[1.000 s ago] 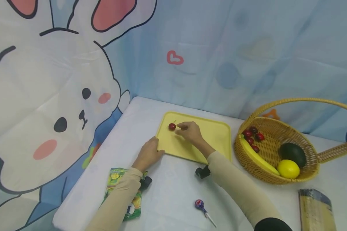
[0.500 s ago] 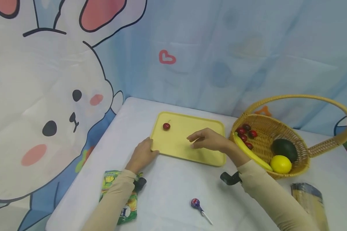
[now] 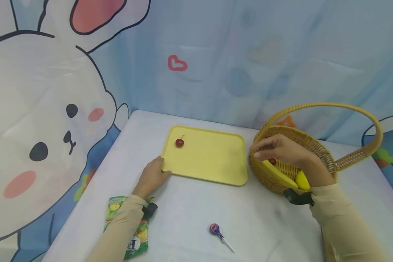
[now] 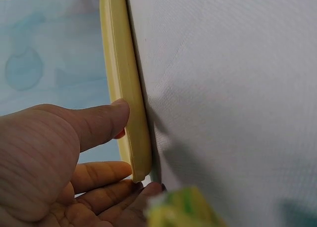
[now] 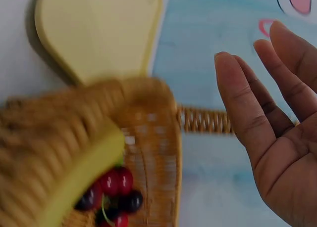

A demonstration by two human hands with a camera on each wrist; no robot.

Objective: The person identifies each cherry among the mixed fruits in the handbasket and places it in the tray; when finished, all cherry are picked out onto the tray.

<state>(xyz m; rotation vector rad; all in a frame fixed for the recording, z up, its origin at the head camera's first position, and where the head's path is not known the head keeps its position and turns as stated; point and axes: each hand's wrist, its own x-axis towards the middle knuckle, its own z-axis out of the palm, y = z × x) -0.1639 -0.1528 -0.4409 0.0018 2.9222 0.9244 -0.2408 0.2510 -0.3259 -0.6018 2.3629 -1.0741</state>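
Note:
My left hand holds the near left corner of a yellow tray; in the left wrist view its thumb presses the tray's side and the fingers bend about the corner. A single red cherry with a stem lies on the tray near its far left. My right hand, with nothing in it, hovers over the left part of a wicker basket, fingers apart. In the right wrist view several dark red cherries sit in the basket beside a banana.
A lemon is partly behind the right wrist, in the basket. Above the basket arches its tall handle. A wrapped lollipop lies near the front. Under the left forearm is a green and yellow packet. A patterned curtain hangs behind the table.
My right hand has drawn back from the cherry on the tray and moved right to above the basket. The left hand has stayed at the tray's corner. The head view has shifted rightward.

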